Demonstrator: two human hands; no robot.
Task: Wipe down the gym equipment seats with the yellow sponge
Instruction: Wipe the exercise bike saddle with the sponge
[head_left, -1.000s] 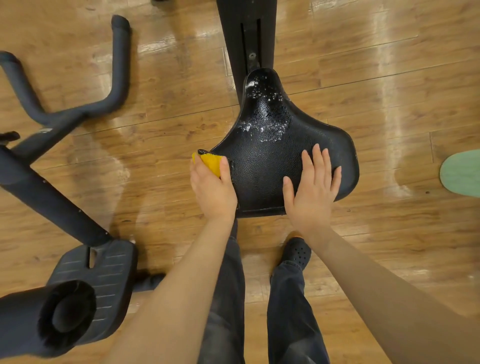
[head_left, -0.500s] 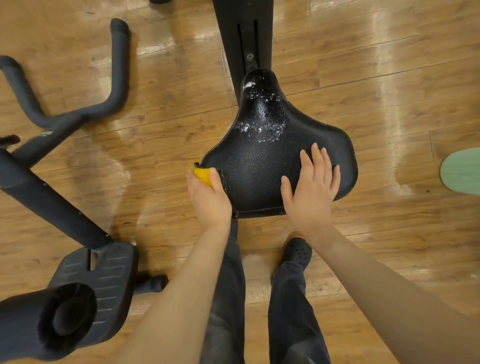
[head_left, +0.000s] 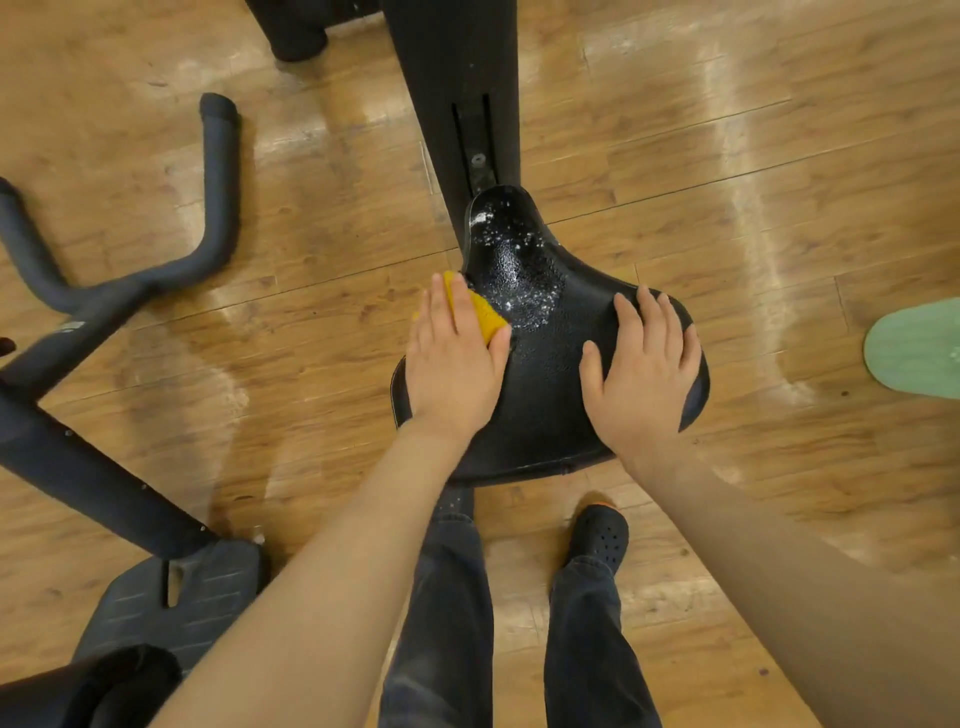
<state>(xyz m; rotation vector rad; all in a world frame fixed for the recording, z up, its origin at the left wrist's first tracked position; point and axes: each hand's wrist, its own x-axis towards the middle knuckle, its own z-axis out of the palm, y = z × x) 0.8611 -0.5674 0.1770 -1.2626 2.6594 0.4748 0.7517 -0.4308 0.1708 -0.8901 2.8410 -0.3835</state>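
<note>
Left hand (head_left: 451, 371) lies palm down on the left side of the black bike seat (head_left: 545, 384), fingers pressed flat over the yellow sponge (head_left: 480, 314), pinning it to the seat rather than curling round it; the sponge sticks out past the fingertips toward the narrow nose, at the seat's left edge. Right hand (head_left: 641, 376) is flat on the right wing of the seat, fingers spread, holding nothing, well apart from the sponge hand with bare textured vinyl between them. Nearer than the hands, under the forearms: dark trousers (head_left: 441, 623) and a black perforated clog (head_left: 600, 538) on the wood floor (head_left: 322, 364), just behind the rear edge of the seat. Just beyond the sponge, white foam specks and wet shine (head_left: 511, 260) cover the seat's nose and middle. Past the nose, the black seat post (head_left: 457, 93) runs up out of frame, with a slot and a bolt visible in it. Far left of the sponge hand: a second machine, with dark padded handlebars (head_left: 156, 270) forking upward, a thick dark frame tube (head_left: 78, 467) running diagonally, and a grey ribbed plastic plate (head_left: 171, 608) at lower left near the left forearm. Far right of the right hand, at the frame edge, a pale green rounded object (head_left: 919, 353) lies on the floor; cannot tell what it is. Floor shows bright glare streaks right of the seat.
</note>
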